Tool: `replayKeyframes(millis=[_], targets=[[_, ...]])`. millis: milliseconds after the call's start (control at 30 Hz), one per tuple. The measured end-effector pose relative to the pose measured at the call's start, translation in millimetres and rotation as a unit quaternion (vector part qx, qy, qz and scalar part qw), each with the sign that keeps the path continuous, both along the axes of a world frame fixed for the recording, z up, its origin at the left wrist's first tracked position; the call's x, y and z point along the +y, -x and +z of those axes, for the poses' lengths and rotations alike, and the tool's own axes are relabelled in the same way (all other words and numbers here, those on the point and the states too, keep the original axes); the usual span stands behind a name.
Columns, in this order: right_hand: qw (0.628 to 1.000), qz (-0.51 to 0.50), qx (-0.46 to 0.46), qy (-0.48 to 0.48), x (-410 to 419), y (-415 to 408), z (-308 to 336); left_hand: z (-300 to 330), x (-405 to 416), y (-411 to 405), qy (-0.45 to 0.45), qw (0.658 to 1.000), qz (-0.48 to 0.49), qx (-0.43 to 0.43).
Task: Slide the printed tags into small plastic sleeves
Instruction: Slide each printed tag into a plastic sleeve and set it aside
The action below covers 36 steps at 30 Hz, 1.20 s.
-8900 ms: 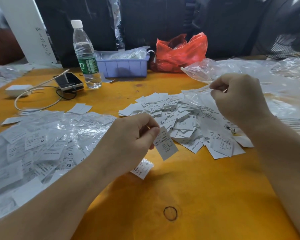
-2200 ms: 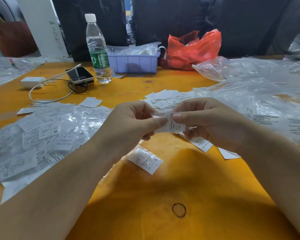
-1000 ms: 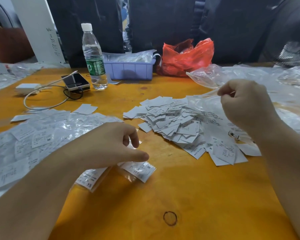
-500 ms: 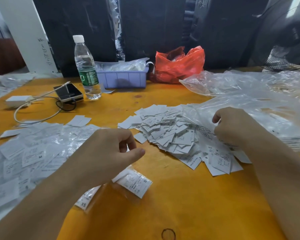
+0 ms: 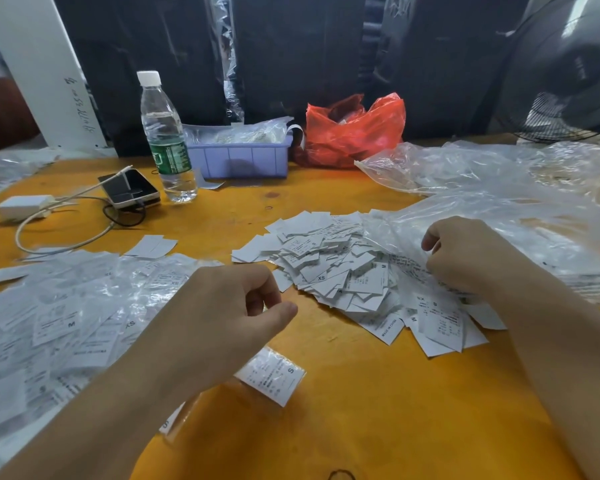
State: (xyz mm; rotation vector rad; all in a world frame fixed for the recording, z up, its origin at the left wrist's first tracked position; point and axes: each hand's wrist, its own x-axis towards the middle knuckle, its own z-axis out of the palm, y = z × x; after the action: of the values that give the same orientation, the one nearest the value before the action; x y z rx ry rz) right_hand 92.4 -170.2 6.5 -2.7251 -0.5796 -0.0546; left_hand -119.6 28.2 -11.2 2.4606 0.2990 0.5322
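The left hand (image 5: 222,317) hangs just above the orange surface (image 5: 378,410) with its fingers loosely curled and nothing in it. Its thumb points toward the pile of loose printed tags (image 5: 347,271) in the middle of the surface. The right hand (image 5: 465,254) rests on the right side of that pile, where the thin clear plastic sleeves (image 5: 520,230) lie over the tags. Its fingers are curled down into the plastic, but I cannot tell if they hold a sleeve. A tag in a sleeve marked S (image 5: 274,375) lies flat near the front edge, just under the left wrist. A big heap of filled sleeves (image 5: 66,306) covers the left side of the surface. Toward the back edge stand a water bottle (image 5: 167,140), a purple bin (image 5: 243,157) and a red plastic bag (image 5: 354,129). A phone (image 5: 129,188) and a white charger (image 5: 23,205) with its cable lie near the back left corner.
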Motion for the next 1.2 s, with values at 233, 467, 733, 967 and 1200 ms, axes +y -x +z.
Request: replayKeyframes(millis=[233, 467, 733, 967, 1200], targets=[[1.0, 0.003, 0.0, -0.003, -0.1, 0.9, 0.4, 1.1, 1.9, -0.2, 0.005, 1.0, 0.009, 0.002], [1.0, 0.008, -0.002, -0.008, -1.7, 1.3, -0.1, 3.3, 1.3, 0.3, 0.014, 1.0, 0.013, -0.001], [1.0, 0.007, -0.002, -0.009, -1.9, -2.3, -3.9, 0.0, 1.5, 0.7, -0.001, 1.0, 0.012, 0.02], [1.0, -0.023, -0.009, 0.007, -3.8, -3.8, -1.9, 1.4, -1.2, 1.2, 0.002, 1.0, 0.005, 0.009], [0.999, -0.037, -0.001, 0.029, -3.2, -5.4, -1.0, 3.4, -5.4, 1.1, -0.004, 1.0, -0.001, 0.014]])
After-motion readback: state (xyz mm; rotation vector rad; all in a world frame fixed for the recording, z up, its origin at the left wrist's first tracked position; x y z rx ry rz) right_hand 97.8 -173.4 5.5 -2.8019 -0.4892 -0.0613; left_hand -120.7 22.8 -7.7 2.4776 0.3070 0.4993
